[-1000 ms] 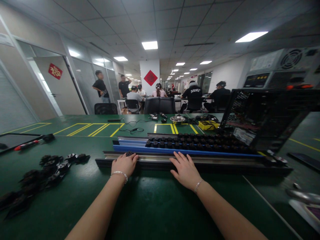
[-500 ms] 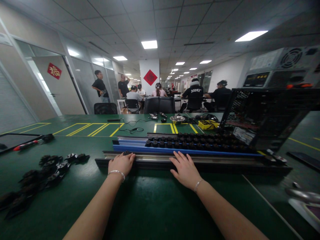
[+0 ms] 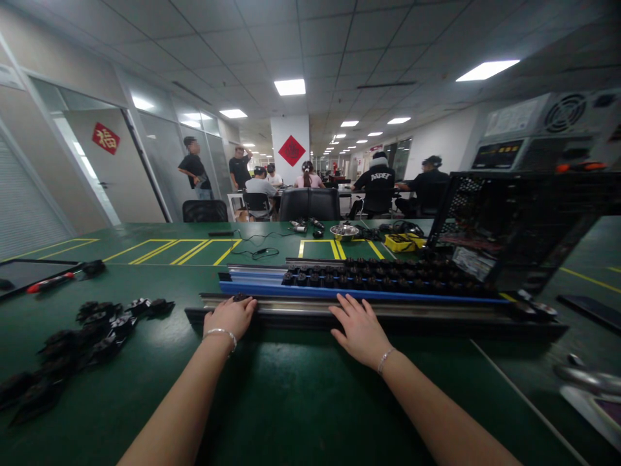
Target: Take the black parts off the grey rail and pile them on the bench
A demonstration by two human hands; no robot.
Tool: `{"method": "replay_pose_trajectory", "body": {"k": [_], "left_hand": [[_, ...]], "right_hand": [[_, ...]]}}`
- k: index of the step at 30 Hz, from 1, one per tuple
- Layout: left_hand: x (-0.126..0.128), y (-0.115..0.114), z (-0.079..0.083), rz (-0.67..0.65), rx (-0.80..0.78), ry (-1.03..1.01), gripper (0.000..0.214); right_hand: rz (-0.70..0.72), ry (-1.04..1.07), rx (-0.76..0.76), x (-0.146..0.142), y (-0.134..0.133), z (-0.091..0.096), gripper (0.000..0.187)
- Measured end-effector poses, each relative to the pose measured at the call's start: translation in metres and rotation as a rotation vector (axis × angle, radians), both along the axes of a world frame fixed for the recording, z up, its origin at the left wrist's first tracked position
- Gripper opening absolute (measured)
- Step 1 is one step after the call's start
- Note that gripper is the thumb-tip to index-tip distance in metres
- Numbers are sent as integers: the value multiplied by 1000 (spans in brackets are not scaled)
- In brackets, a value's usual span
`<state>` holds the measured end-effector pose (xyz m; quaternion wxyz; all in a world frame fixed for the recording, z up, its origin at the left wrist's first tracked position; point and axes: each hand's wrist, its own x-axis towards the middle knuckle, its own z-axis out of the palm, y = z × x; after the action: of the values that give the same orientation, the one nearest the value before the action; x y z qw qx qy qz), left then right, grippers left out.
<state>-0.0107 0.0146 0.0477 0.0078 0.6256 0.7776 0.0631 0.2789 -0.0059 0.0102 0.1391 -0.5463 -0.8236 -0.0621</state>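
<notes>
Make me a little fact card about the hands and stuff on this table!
Table: green, with yellow lines
Left hand: touching a small black part, near the left end of the long rail
Right hand: fingers spread, on the same rail
Behind it: blue rail, rows of black parts
Far left: loose black parts
Right: computer case

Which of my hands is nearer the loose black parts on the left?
Left. The left hand is to the right of the loose black parts, apart from them, near the left end of the rail; the right hand is farther right.
</notes>
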Motion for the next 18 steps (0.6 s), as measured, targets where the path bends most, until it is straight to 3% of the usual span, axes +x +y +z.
{"method": "replay_pose_trajectory", "body": {"k": [18], "left_hand": [[-12, 3, 3, 34, -35, -31, 51]], "right_hand": [[0, 2, 18, 1, 0, -2, 45]]}}
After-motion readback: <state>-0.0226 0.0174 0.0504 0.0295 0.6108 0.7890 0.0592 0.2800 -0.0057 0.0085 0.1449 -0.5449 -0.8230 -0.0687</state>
